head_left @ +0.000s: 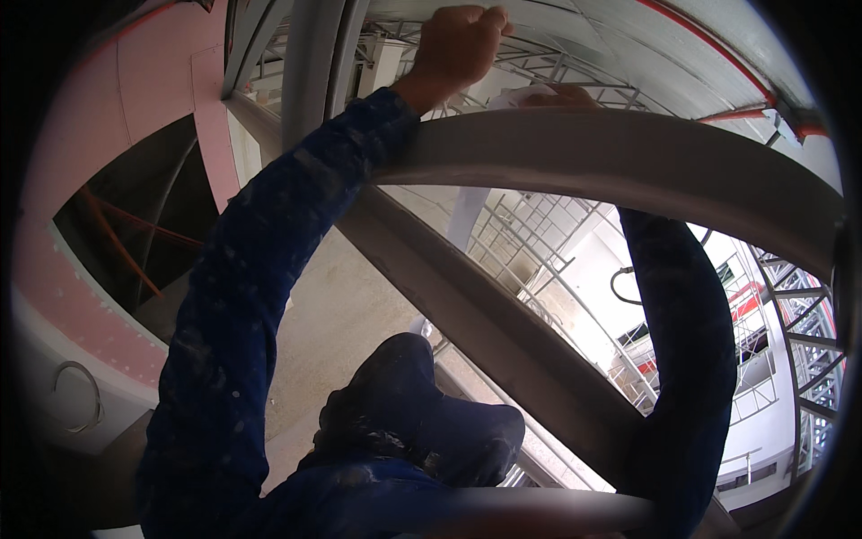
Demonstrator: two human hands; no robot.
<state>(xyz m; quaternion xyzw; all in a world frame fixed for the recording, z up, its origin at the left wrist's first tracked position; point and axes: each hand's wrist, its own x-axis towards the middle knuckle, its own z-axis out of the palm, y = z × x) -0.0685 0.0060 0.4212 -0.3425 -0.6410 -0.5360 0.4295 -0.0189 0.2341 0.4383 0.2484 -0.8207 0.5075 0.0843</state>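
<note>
Gripping hard, your left hand (462, 45) is a closed fist above the grey steel rail (628, 157); what it holds I can't tell. Your right hand (561, 97) lies flat on a white cloth (525, 95) behind the rail. Cloth looks soft, light: pinch an edge.

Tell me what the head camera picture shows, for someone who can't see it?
A person in dark blue sleeves reaches over a curved grey rail, left hand closed into a fist and right hand resting on a white cloth. Below are the person's dark shoe, a concrete floor and scaffolding.
</note>
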